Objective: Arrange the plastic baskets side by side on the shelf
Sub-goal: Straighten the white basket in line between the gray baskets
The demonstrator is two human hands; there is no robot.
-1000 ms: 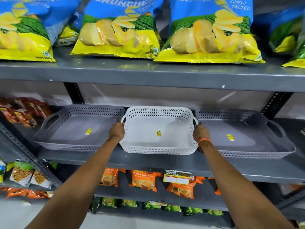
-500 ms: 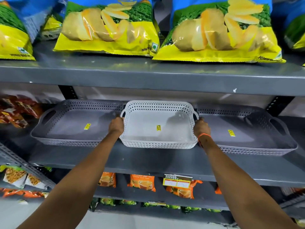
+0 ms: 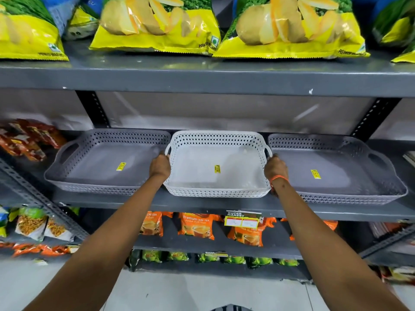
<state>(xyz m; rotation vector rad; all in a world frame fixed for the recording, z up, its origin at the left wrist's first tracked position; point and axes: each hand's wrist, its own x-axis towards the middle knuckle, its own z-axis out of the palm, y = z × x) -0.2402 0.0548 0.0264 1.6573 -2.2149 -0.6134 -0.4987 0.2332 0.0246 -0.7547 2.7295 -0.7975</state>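
Note:
A white perforated plastic basket stands on the grey metal shelf, between a grey basket on its left and a second grey basket on its right. Each basket is empty and carries a small yellow sticker on its floor. My left hand grips the white basket's left handle. My right hand, with an orange band at the wrist, grips its right handle. The three baskets sit in a row, their sides close together.
Yellow crisp bags fill the shelf above, whose front edge hangs over the baskets. Red packets lie left of the grey basket. Orange tea packets and a price tag sit on the shelf below.
Both hands have pushed the white basket a little further back on the shelf, more in line with the grey ones. The camera has moved closer.

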